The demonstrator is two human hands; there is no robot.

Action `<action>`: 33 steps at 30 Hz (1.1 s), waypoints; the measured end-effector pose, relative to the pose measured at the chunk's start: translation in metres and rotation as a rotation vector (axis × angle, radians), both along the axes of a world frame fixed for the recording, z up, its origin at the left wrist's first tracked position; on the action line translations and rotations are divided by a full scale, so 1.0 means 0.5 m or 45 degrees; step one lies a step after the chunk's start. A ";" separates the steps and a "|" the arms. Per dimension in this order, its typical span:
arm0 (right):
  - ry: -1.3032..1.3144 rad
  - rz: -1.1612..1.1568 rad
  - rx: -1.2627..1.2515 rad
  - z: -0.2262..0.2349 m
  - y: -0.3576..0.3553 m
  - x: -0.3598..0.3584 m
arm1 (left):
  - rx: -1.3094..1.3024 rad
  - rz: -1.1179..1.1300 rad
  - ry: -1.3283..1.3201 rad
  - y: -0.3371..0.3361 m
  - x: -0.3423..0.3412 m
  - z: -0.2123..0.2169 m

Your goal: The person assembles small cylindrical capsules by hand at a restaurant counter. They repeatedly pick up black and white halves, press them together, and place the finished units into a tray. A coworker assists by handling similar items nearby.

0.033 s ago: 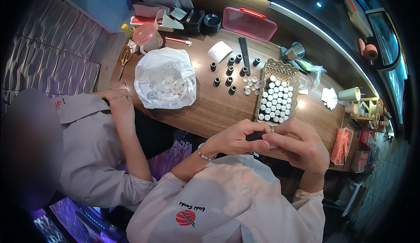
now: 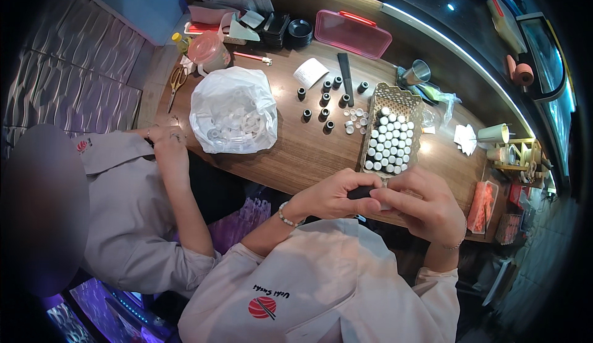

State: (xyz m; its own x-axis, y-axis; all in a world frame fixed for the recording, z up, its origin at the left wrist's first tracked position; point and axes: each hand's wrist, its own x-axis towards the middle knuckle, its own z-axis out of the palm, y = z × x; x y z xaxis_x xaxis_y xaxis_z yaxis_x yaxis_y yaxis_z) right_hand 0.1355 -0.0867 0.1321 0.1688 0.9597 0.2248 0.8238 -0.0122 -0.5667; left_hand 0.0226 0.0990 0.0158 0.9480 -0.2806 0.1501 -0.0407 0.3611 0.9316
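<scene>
Just in front of my chest, my left hand [image 2: 347,196] is wrapped round a small dark bottle [image 2: 360,192]. My right hand [image 2: 421,202] meets it from the right, fingers pinched at the bottle's end, where a bit of what looks like a white cap shows; the fingers hide most of it. Just beyond my hands stands a gold openwork basket [image 2: 390,93] with many white-capped dark bottles [image 2: 389,139] packed upright. To its left are several uncapped dark bottles [image 2: 325,99] and loose white caps [image 2: 356,121].
A white plastic bag [image 2: 231,87] holding clear and white pieces lies open at the left. Behind it are scissors [image 2: 177,83], a pink-lidded jug [image 2: 207,53] and black dishes [image 2: 300,31]. A metal cup [image 2: 417,71] stands behind the basket. A co-worker's hand [image 2: 168,140] rests at the table's left edge.
My right hand has shifted very slightly at the bottle's end and its fingers are a little blurred. Nothing else has visibly moved.
</scene>
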 end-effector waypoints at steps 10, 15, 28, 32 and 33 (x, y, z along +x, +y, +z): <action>-0.180 0.072 -0.004 0.024 0.021 -0.008 | -0.158 0.004 -0.109 -0.013 0.000 -0.025; -0.225 0.154 -0.005 0.039 0.022 0.006 | -0.421 -0.284 0.400 0.000 -0.012 0.014; -0.260 0.167 -0.119 0.048 0.026 -0.003 | 0.059 -0.231 0.038 0.010 0.017 0.031; -0.302 0.163 -0.037 0.044 0.031 0.005 | 0.074 -0.119 0.034 0.004 0.019 0.035; -0.302 0.195 -0.018 0.047 0.033 0.007 | 0.085 -0.196 0.087 0.008 0.017 0.029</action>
